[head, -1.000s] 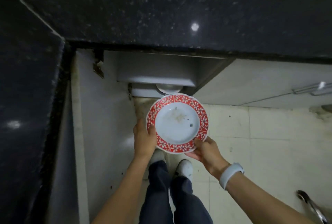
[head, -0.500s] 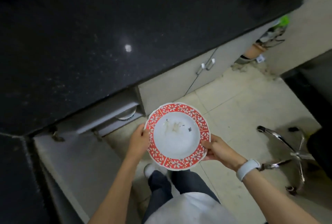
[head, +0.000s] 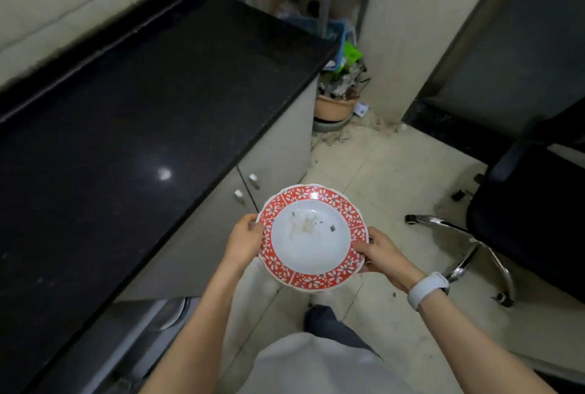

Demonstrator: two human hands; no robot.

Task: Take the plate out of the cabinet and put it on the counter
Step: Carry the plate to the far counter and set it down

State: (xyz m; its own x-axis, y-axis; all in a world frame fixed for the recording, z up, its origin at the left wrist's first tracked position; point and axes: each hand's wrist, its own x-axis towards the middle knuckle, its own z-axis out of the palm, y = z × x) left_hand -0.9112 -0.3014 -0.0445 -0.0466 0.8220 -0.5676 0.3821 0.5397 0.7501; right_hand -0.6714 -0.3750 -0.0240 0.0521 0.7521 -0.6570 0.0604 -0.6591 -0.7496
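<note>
1. Plate [head: 311,237] is out of the cabinet, held level over the floor, not on the counter [head: 133,128] yet
2. Left hand [head: 243,243] pinches the rim at 9 o'clock, right hand [head: 381,254] at 3 o'clock, both clamped on it; probably two-handed so the crumbs in the well don't slide off
3. Counter is off toward 10 o'clock, so I'd guess the next move is a swing left and up
4. Office chair [head: 519,213] sits at 3 o'clock, well apart

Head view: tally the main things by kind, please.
Plate: 1
Hands: 2
Counter: 1
Office chair: 1
Flowerpot: 1
Wristwatch: 1
Total: 7
</note>
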